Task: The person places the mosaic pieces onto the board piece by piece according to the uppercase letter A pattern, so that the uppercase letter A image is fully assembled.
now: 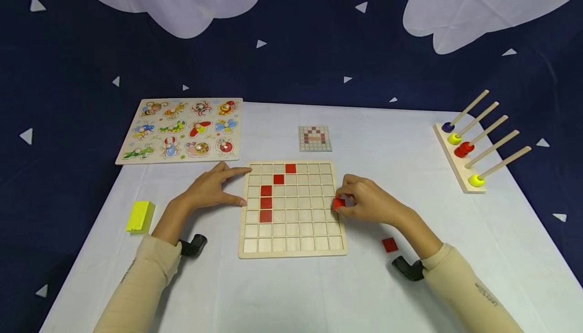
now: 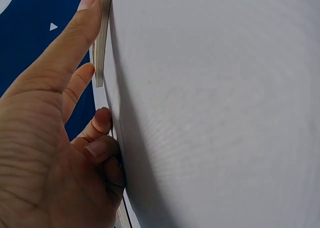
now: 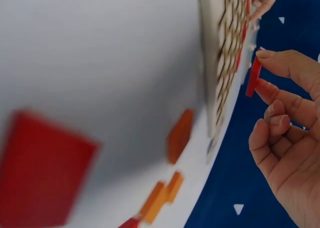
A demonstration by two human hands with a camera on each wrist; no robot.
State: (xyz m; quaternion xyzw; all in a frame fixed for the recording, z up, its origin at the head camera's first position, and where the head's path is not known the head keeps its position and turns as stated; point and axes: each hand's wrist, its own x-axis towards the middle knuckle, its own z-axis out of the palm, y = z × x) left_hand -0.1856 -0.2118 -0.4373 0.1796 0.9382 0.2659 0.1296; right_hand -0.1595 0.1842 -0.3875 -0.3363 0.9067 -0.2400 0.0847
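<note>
Navy cloth (image 1: 309,65), marked with pale triangles and clouds, stands behind a white table (image 1: 282,297). At the back left lies an insect puzzle (image 1: 131,144). Just nearer the middle is a wooden board (image 1: 300,215), ruled into square cells, and far to the right a peg stand (image 1: 459,167) carries coloured beads; the head view alone takes in all three whole.

The left hand (image 1: 209,189) has thumb and forefinger spread straight against the board's left edge. Only the left wrist view reveals its other fingers, curled loosely beside the table and holding nothing. At the board's right edge, the right hand (image 1: 366,200) pinches a red tile.

A card (image 1: 315,138) with a small grid picture lies beyond the board; a yellow block (image 1: 140,216) sits left of the left forearm.

Five red tiles (image 1: 266,203) fill cells: one in the top row, one in the next, then three down the second column. A loose tile (image 1: 389,245) lies beside the right forearm. The right wrist view adds blurred orange pieces (image 3: 180,137) on the table, which the head view does not show.

The held tile (image 3: 254,77) is between the tips of thumb and forefinger, steeply tilted, its flat body clear of the palm. Whether it touches the board is unclear.
</note>
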